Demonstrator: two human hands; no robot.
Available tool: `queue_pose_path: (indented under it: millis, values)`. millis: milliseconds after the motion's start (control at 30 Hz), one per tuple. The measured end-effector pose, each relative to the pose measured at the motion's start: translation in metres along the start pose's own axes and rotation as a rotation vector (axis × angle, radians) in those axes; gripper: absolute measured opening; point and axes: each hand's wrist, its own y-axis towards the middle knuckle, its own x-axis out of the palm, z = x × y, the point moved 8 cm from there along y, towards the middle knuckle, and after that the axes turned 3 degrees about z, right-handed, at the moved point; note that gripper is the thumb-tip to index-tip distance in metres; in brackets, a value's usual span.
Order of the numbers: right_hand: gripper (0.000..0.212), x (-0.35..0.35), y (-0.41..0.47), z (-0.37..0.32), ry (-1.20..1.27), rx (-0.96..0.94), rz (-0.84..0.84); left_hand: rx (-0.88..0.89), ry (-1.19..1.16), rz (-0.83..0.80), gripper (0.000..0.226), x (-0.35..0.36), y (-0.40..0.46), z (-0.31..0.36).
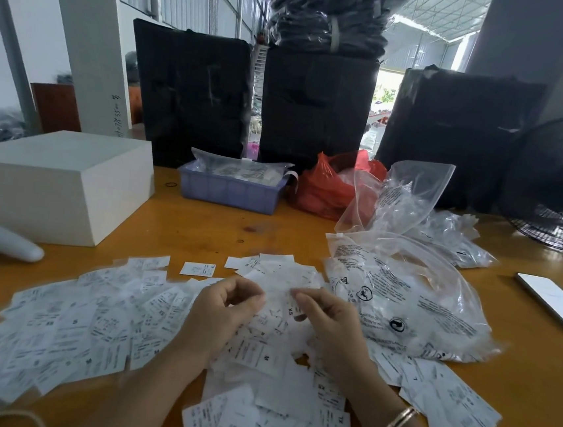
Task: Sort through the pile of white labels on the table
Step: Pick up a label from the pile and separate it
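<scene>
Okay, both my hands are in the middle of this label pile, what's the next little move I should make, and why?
Probably lift out the label marked XS that your right hand pinches, then set it apart on the bare wooden table. Your left hand is curled just beside it, and the pile of white labels lies mixed, with S, M and XS sizes showing together.

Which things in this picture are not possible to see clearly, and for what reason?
- Fine print on the pile of white paper labels, head view: too small and blurred.
- Contents of the lilac plastic basket: a clear bag covers them.
- Round black wire fan: the right edge cuts it off.
- What the left hand and right hand pinch: curled fingers hide it.
</scene>
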Motion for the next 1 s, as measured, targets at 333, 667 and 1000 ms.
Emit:
queue_pose_path:
  millis: [333, 667, 1000]
  values:
    - [0.025, -0.006, 0.000, 0.005, 0.097, 0.020, 0.068, -0.087, -0.225, 0.070, 0.013, -0.011, 0.003, -0.005]
    - [0.028, 0.012, -0.001, -0.008, -0.176, -0.179, -0.043, 0.114, 0.081, -0.081, 0.014, 0.007, -0.004, 0.012]
    - [0.032, -0.002, -0.002, -0.010, 0.052, -0.170, 0.055, 0.071, 0.058, -0.021, 0.004, 0.002, -0.001, 0.008]
